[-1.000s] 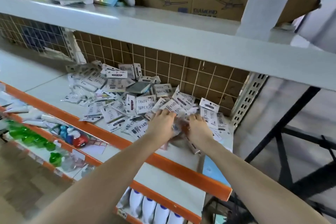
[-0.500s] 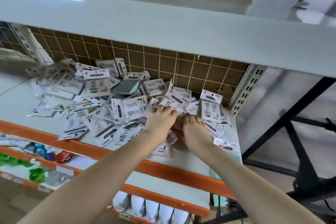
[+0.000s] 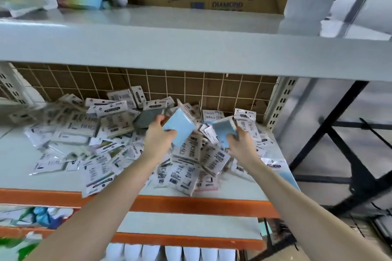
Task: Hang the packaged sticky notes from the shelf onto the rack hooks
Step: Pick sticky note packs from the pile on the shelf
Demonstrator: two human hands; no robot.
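left hand (image 3: 158, 140) curled round a pale blue pack (image 3: 179, 128), right hand (image 3: 239, 144) pinching a second blue pack (image 3: 224, 129), both lifted just above the heap of packaged sticky notes (image 3: 106, 131) at the shelf's (image 3: 21, 176) right end. loose packs near the orange front edge, likely to slide off if nudged. no rack hooks in view, so risky to carry two at once.

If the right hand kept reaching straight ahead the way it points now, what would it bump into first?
Probably the white sticky-note packet propped at the far right of the pile, just beyond the blue packet that the right hand grips. Behind that comes the wire grid back panel. Depth is hard to judge.
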